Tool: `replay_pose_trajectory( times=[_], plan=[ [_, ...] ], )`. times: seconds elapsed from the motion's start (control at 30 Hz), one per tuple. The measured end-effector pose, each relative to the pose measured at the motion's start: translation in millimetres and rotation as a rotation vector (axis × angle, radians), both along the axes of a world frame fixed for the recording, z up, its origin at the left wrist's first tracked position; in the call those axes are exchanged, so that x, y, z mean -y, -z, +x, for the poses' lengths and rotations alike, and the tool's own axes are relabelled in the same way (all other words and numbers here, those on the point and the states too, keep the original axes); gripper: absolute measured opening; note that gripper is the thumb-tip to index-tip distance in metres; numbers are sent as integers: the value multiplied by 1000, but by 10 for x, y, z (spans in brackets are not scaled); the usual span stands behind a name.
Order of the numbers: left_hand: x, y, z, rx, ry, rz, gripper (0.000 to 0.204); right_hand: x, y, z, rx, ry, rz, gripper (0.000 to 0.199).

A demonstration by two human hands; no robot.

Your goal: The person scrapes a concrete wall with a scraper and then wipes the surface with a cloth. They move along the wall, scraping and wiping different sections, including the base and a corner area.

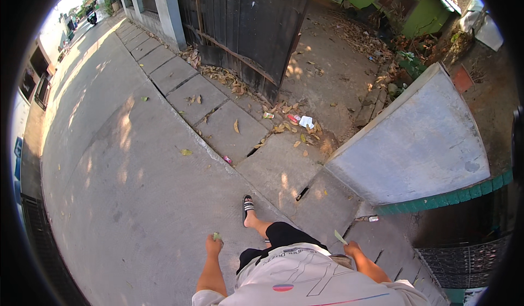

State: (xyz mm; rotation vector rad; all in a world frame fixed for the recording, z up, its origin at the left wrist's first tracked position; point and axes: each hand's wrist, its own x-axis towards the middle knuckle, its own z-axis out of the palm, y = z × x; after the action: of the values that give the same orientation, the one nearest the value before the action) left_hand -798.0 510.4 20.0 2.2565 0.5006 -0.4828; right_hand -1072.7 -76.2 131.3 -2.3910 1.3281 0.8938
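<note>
My left hand (213, 245) hangs low beside my body, its fingers closed round a small crumpled green piece (216, 235); whether it is leaf or paper I cannot tell. On the other side, my right hand (353, 248) pinches a flat, narrow pale-green strip (340, 236) that points forward and to the left. Both hands are in the air at about waist height, apart from each other. Between them are my light printed shirt (305, 276) and black shorts (281, 235). One foot in a striped slide sandal (247, 205) is on the concrete.
Concrete slabs (245, 123) with gaps line the road (114, 159). A dark metal gate (245, 33) stands ajar ahead. Dry leaves and a white scrap (306, 121) litter its entrance. To the right rises a pale wall (417, 142). A motorcycle (91, 17) is far up the road.
</note>
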Motion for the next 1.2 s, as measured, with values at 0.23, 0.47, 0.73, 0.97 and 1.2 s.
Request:
replay_pose_trajectory(
  times=[0.23, 0.47, 0.73, 0.97, 1.2],
  plan=[
    [-588, -230, 268, -35, -315, -205, 21, 227, 921, 1163, -94, 103, 149, 41],
    [-1887, -485, 368, 85, -555, 39, 31, -1417, 471, 4612, 326, -228, 376, 43],
    [-1549, -389, 219, -155, -666, 122, 38, -2845, -268, 6520, 472, -570, 514, 40],
    [-1574, -107, 1079, -266, -491, 65, 36, -2735, 379, 7055, 172, -673, 327, 45],
    [-2673, -17, 3356, -254, -566, 72, 43, -2331, 307, 7824, -49, -417, 167, 44]
  ],
)
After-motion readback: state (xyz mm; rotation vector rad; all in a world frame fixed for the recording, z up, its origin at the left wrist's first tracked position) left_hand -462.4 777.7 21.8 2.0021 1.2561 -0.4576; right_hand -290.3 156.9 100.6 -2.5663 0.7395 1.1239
